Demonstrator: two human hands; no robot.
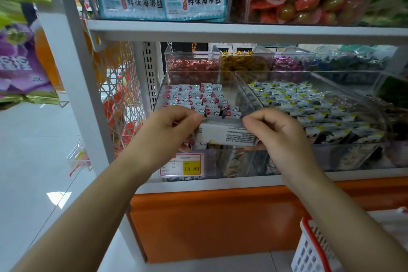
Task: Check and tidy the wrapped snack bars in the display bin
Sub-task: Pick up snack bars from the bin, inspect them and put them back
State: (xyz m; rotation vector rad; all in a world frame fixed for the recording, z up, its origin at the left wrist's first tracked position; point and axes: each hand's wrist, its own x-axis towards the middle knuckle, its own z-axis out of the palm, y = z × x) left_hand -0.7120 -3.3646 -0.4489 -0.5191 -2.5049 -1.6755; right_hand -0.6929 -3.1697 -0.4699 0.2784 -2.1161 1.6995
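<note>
Shows a white metal shelf board (pixel 242 32) running across well above the grip, carried at the left by a white upright post (pixel 75 86), with a perforated white rail (pixel 151 73) and a wire lattice panel (pixel 119 86) between post and grip. Shows below the grip a white shelf edge (pixel 220 185) over an orange base panel (pixel 220 223), and a white basket (pixel 306 252) with a red rim at the lower right. Shows to the left and lower a pale glossy tiled floor (pixel 26 161) bearing a bright patch of reflected light (pixel 58 197).
</note>
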